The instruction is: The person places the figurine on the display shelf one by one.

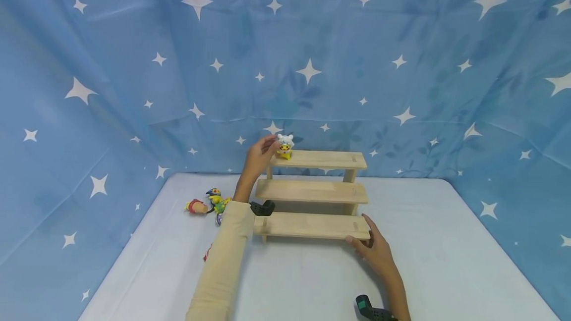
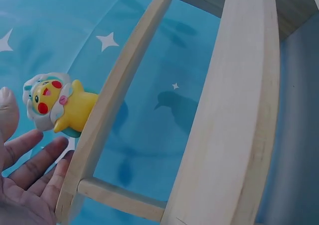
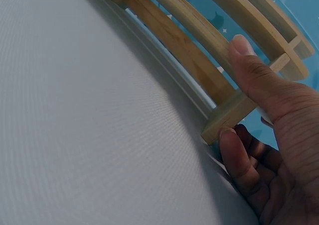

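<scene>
A small Pikachu figurine (image 1: 285, 147) in a white hooded costume stands at the left end of the top step of a three-tier wooden display stand (image 1: 312, 191). Beside it is my left hand (image 1: 258, 158). In the left wrist view, that hand (image 2: 30, 185) has loosely extended fingers, with a gap between them and the figurine (image 2: 75, 108). At the stand's lower right corner, my right hand (image 1: 378, 254) grips the end of the bottom step. The right wrist view shows the thumb and fingers of the hand (image 3: 284, 110) around the stand's end piece (image 3: 232, 115).
Left of the stand, several colourful figurines lie on the white table (image 1: 424, 241), among them a red-and-tan one (image 1: 196, 206) and a yellow-and-green one (image 1: 218, 201). My left sleeve (image 1: 223, 266) partly covers others. A blue star-patterned curtain (image 1: 339, 38) hangs behind.
</scene>
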Available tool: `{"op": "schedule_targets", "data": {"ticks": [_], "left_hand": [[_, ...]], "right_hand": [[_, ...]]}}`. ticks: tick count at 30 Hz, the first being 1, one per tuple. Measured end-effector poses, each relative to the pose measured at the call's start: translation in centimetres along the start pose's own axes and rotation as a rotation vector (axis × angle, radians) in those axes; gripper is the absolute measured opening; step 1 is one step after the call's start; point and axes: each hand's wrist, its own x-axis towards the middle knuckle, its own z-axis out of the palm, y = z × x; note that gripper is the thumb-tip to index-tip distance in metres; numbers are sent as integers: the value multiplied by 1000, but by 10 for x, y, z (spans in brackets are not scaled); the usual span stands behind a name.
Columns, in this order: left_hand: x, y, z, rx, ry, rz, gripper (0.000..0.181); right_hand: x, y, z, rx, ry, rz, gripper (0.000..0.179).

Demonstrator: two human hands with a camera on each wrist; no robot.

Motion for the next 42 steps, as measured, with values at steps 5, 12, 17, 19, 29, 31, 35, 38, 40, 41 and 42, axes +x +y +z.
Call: {"op": "schedule_targets", "data": {"ticks": [5,12,17,19,29,31,35,38,40,41,42], "left_hand": [[3,2,0,3,4,5,51],[4,3,5,9,27,-44,49],[3,5,7,26,39,-42,48],[3,5,7,44,40,-42,49],[1,2,8,39,45,-39,50],[1,2,8,36,43,-41,50],[-1,3,7,29,28,-36,52],[-2,3,6,18,16,-23,52],[-4,3,5,9,11,-16,53],[-5,3,4,3,8,-11,53],[-7,2,3,-3,9,-11,53]], "right_hand": [[1,-1,-2,-3,-3,-3,91],[0,0,-1,-16,-1,7,90],[0,0,0,-17,-1,-1,90],[-1,0,0,-15,0,2,90],[0,-2,0,-18,4,13,91],[-1,-2,-1,-19,2,11,91],[-1,-2,-1,-16,3,8,91],[-1,-2,-2,-14,7,7,91],[-1,-2,-1,-13,10,8,90],[0,-2,-1,-13,11,7,91],[0,-2,-1,-10,11,5,91]]}}
